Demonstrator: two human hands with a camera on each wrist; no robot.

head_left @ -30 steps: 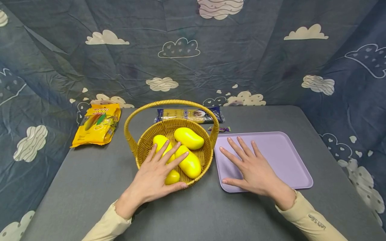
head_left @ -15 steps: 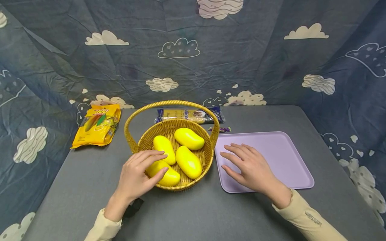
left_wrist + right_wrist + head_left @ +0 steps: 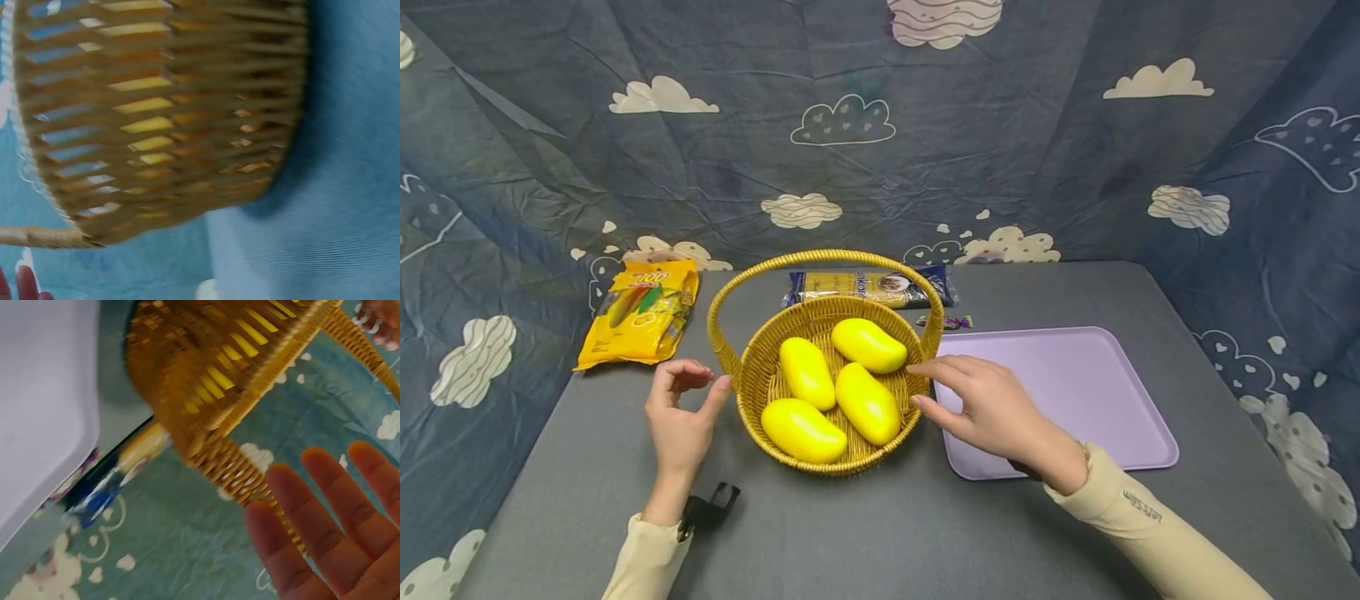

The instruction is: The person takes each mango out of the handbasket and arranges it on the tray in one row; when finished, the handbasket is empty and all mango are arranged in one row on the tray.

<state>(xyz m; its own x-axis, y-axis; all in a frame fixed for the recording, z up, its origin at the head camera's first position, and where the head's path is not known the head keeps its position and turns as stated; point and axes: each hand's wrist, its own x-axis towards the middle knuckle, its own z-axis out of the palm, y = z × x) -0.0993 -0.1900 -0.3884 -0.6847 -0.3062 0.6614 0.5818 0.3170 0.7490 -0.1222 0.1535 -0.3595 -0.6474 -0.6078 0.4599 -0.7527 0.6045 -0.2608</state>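
Observation:
A round wicker basket point(image 3: 757, 367) with a tall arched handle point(image 3: 827, 255) holds several yellow mangoes point(image 3: 805, 431). Just outside the basket's left side is my left hand point(image 3: 679, 425), thumb and fingers bent with a gap between them and nothing held. On the opposite side, my right hand point(image 3: 992, 408) reaches over the tray's left edge, its fingertips right at the basket's rim. The right wrist view shows the right fingers point(image 3: 328, 531) fairly straight and spread, overlapping the handle. Through the weave, the left wrist view shows yellow fruit inside.
A lilac tray point(image 3: 1097, 400) lies to the right. Behind the basket are a long blue-and-yellow packet point(image 3: 891, 285) and a small purple wrapped candy point(image 3: 951, 322). A yellow candy bag point(image 3: 643, 312) lies at the back left, against the cloud-patterned cloth point(image 3: 842, 183).
My left hand has moved left, from over the basket to outside its left side, its fingers bending. My right hand has moved left from over the tray to the basket's right rim.

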